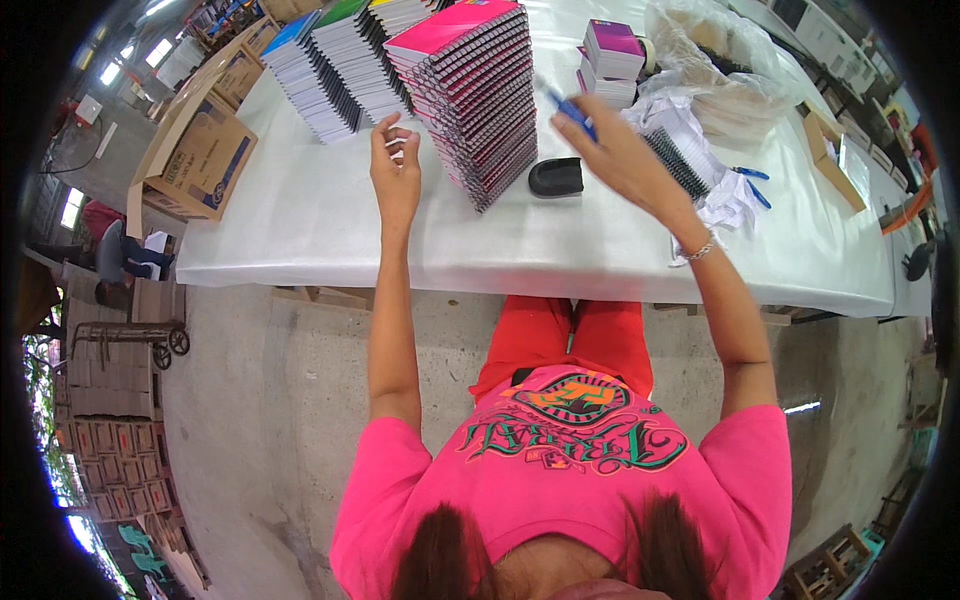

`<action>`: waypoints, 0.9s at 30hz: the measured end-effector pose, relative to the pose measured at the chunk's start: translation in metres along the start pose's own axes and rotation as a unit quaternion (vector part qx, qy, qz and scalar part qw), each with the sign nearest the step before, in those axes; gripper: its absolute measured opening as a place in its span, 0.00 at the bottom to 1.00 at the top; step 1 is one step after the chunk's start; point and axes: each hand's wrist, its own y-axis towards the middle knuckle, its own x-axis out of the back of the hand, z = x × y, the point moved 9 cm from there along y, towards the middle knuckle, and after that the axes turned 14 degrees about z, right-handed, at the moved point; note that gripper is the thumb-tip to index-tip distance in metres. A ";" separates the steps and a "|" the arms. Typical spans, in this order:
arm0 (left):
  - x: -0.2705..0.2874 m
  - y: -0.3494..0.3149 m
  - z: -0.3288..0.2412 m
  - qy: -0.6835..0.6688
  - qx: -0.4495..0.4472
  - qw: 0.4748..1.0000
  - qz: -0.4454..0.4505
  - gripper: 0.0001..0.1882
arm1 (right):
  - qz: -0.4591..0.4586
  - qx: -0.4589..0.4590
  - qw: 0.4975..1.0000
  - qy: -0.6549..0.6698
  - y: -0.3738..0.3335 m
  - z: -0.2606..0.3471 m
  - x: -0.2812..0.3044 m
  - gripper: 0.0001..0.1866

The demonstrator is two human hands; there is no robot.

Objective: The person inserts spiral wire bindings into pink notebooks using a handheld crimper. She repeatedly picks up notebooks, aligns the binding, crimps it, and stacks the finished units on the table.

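Note:
My left hand (397, 178) is raised just left of a tall stack of pink-covered spiral notebooks (490, 110). Its fingers are loosely curled and apart, with nothing in them. To the right of that stack my right hand (625, 160) is closed around a small blue-handled tool (577, 117); its narrow tip points up and left, and its exact kind is blurred. Below the tool a black curved block (556, 178) lies on the white-covered table (330, 235). Farther left stand stacks of spiral notebooks with blue (312, 100) and green (362, 70) covers.
Small purple-topped stacks (612, 52) stand at the back. On the right lie a clear plastic bag (715, 60), crumpled white paper (690, 140), a black wire coil (675, 163), blue-handled pliers (755, 187) and an open box (838, 160). Cardboard boxes (205, 150) line the left edge.

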 end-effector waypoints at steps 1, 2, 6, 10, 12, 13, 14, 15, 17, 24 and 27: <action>0.003 -0.003 -0.009 -0.007 -0.006 1.000 -0.021 0.21 | 0.017 0.018 1.000 0.018 -0.001 -0.012 -0.020 0.25; 0.002 -0.003 -0.016 -0.018 -0.014 0.999 -0.039 0.21 | 0.019 0.042 0.999 0.003 -0.001 -0.029 -0.039 0.26; 0.012 -0.010 -0.028 -0.034 -0.048 0.995 -0.084 0.18 | -0.018 0.054 0.979 -0.197 -0.009 -0.082 -0.106 0.20; 0.027 -0.014 -0.046 -0.021 -0.051 0.994 -0.092 0.17 | -0.068 0.014 0.954 -0.291 -0.008 -0.110 -0.096 0.19; 0.032 -0.015 -0.056 -0.017 -0.054 0.994 -0.091 0.16 | -0.101 -0.024 0.945 -0.311 -0.010 -0.122 -0.077 0.20; 0.035 -0.016 -0.060 -0.019 -0.057 0.993 -0.098 0.15 | -0.130 -0.005 0.953 -0.274 -0.012 -0.116 -0.065 0.20; 0.036 -0.016 -0.065 -0.023 -0.060 0.992 -0.104 0.15 | -0.150 0.003 0.959 -0.239 -0.011 -0.112 -0.057 0.20; 0.035 -0.015 -0.072 -0.030 -0.075 0.991 -0.104 0.16 | -0.170 0.009 0.964 -0.204 -0.009 -0.108 -0.048 0.20; 0.031 -0.014 -0.087 -0.045 -0.101 0.988 -0.104 0.17 | -0.196 0.029 0.971 -0.132 -0.006 -0.087 -0.030 0.25; 0.009 0.002 -0.118 -0.049 -0.126 0.986 -0.095 0.21 | -0.208 0.183 0.939 -0.204 0.008 0.047 0.022 0.29; 0.001 0.006 -0.122 -0.020 -0.134 0.985 -0.102 0.20 | -0.224 0.192 0.919 -0.260 0.017 0.071 0.023 0.29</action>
